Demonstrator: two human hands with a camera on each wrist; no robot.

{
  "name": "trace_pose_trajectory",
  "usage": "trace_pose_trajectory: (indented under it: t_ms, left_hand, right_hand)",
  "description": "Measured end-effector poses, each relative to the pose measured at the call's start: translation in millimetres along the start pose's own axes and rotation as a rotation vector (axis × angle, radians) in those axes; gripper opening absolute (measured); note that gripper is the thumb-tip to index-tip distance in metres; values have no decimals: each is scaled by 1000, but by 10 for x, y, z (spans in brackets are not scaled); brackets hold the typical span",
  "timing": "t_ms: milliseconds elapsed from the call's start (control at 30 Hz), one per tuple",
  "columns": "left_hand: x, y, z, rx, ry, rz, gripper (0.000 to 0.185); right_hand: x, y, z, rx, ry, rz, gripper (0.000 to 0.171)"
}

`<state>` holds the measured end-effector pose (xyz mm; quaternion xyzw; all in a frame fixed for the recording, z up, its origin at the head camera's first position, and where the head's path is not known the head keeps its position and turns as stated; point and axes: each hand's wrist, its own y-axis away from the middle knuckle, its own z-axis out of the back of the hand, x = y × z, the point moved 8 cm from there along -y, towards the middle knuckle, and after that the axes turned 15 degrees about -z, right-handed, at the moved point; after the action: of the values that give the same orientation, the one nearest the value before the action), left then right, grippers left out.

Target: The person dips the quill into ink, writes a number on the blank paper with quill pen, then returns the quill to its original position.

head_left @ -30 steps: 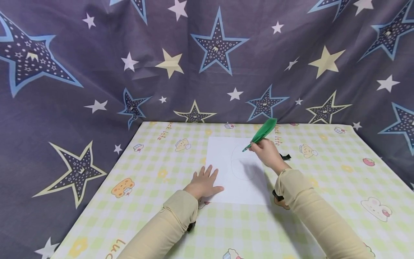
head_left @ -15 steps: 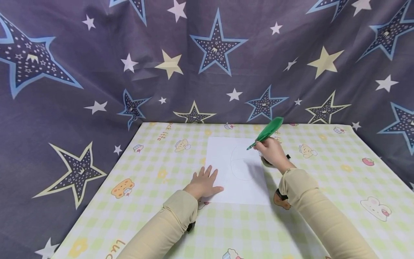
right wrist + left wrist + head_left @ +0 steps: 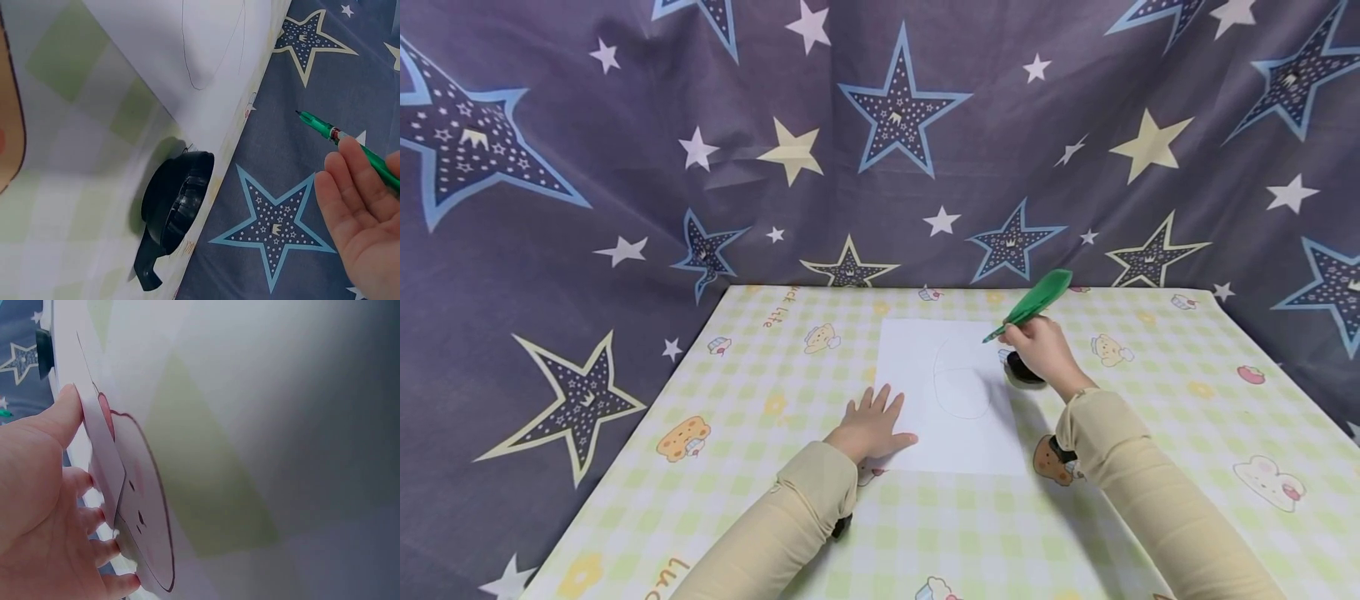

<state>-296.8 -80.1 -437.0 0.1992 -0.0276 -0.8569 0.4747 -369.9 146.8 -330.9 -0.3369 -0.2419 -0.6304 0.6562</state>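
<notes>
My right hand (image 3: pixel 1043 348) pinches a green feather pen (image 3: pixel 1037 298) between thumb and fingers, over the far right corner of a white sheet of paper (image 3: pixel 902 350). In the right wrist view the pen's dark tip (image 3: pixel 300 114) shows against the curtain, off the paper. A thin outline, rounded and crossed by a line, is drawn on the sheet. My left hand (image 3: pixel 871 427) lies flat with fingers spread on the sheet's near left edge. In the left wrist view, the left thumb (image 3: pixel 65 415) lies along the paper's edge.
A round black object (image 3: pixel 1024 368) with a short bent arm stands just right of the paper, below my right hand. The table wears a green checked cloth (image 3: pixel 1150 467) with cartoon prints. Behind it hangs a dark curtain (image 3: pixel 737 100) with stars.
My right hand has moved to the right with the feather pen, away from the drawn outline, uncovering the round black object. My left hand has stayed in place.
</notes>
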Motion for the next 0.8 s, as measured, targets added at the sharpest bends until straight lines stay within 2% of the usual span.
trace_pose_trajectory:
  t_ms: [800]
  left_hand:
    - [-16,-6,5,-2,-1,-2,73]
  right_hand:
    - [-199,14,242,-37,-4,-42,28]
